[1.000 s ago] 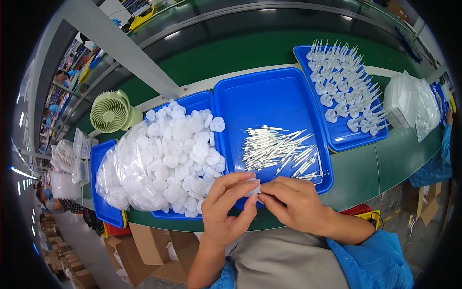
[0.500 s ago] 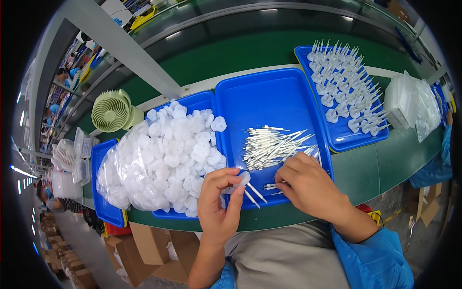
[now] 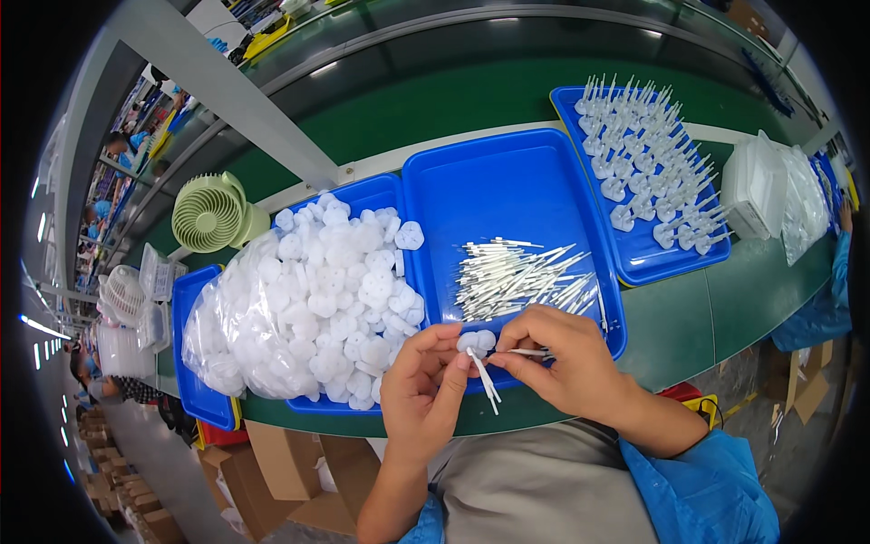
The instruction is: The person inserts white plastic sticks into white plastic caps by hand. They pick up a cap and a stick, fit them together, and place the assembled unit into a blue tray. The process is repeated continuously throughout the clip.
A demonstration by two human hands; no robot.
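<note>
My left hand (image 3: 419, 394) is closed on a translucent white plastic disc (image 3: 477, 341) with a lobed rim. White thin sticks (image 3: 489, 390) hang down from this disc toward me. Between thumb and fingers, my right hand (image 3: 571, 363) pinches another white stick (image 3: 530, 352), its end at the disc's right side. Whether that end sits in the disc, I cannot tell. Just beyond my hands, a pile of white sticks (image 3: 512, 281) with dark ends lies in the middle blue tray (image 3: 494, 186). Loose white discs (image 3: 335, 290) heap up to the left, partly in a clear bag.
At the right, a blue tray (image 3: 642, 254) bears rows of discs with upright sticks. Beside it are a white foam box (image 3: 754, 186) and a clear plastic bag (image 3: 805, 213). A green fan (image 3: 208, 213) stands back left. Cardboard boxes (image 3: 281, 458) are below the table's front edge.
My right hand has come up from the tray's front edge to the disc, bringing a stick. The disc in my left hand has turned, so its sticks point more straight down.
</note>
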